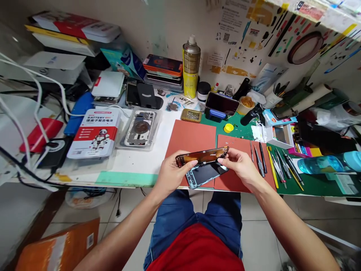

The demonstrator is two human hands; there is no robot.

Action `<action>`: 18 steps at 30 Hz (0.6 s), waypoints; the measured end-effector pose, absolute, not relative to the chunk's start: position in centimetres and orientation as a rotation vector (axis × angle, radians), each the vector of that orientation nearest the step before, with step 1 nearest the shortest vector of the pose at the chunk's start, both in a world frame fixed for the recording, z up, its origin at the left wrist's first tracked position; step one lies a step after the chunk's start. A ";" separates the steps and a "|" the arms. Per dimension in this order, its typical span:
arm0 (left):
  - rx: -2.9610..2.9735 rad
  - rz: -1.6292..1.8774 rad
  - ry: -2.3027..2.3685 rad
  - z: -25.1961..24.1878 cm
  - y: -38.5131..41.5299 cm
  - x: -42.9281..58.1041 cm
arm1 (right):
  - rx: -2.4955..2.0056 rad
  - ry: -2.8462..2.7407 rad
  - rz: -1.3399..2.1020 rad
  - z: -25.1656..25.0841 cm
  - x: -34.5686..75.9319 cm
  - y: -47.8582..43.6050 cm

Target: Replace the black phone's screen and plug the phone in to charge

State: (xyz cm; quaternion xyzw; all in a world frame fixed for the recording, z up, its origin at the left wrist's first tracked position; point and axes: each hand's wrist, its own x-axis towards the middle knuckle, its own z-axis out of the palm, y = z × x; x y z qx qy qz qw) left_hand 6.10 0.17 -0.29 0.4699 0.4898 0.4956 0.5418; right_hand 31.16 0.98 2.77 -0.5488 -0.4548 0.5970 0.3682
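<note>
A phone screen panel (207, 155), its coppery inner side showing, is tilted above a phone body. My left hand (174, 169) is closed on the panel's left end, thumb across its lower edge. At the right end, my right hand (239, 164) pinches the same panel between thumb and fingers. Beneath it lies the open phone body (207, 176) with a light blue frame, on reddish-brown mats (191, 133) at the table's front edge. The panel hides the upper part of the body.
Tweezers and screwdrivers (278, 165) lie right of the mats, near a blue bottle (324, 163). A white phone housing (139, 130) in a tray and a battery box (94, 133) sit left. Behind stand a spray can (191, 67) and a propped phone (222, 103).
</note>
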 end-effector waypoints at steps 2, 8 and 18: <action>1.147 1.165 1.170 -0.3 0.1 6.2 | -1.419 -1.205 1.522 2.5 31.2 1.1; 1.211 1.138 1.194 -0.8 0.3 6.3 | -1.470 -1.301 1.482 1.9 31.6 1.6; 1.290 1.105 1.220 -1.4 1.2 6.7 | -1.493 -1.282 1.473 2.1 31.9 2.5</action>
